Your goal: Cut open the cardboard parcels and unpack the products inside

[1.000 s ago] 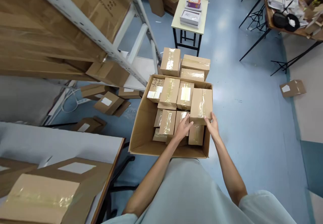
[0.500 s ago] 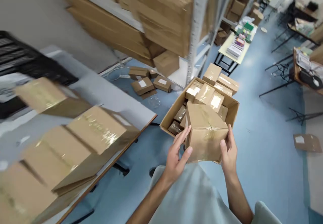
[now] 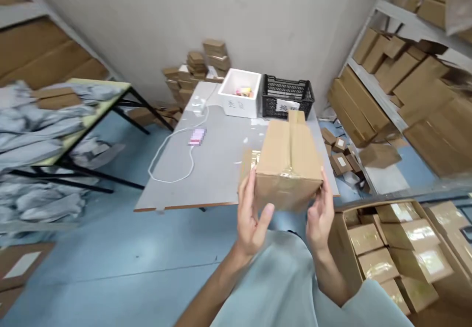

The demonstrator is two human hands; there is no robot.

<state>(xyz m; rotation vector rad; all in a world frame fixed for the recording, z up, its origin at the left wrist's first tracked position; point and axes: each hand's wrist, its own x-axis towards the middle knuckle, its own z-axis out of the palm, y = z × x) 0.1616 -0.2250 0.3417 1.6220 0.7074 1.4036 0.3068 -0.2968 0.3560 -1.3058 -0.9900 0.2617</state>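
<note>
Holds brown taped cardboard box point(image 3: 289, 155) between left hand point(image 3: 252, 219) and right hand point(image 3: 320, 214), both half open, fingers against opposite sides. Overlaps near edge of grey-topped table point(image 3: 214, 169) in view. Includes, at table's far side, white box-shaped tub point(image 3: 241, 104) beside black plastic crate point(image 3: 287, 88); at right, large open brown carton point(image 3: 337, 243) of taped boxes point(image 3: 378, 265).

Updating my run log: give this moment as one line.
left hand: on taped box | right hand: on same box | white bin: on grey table | black crate: beside bin
</note>
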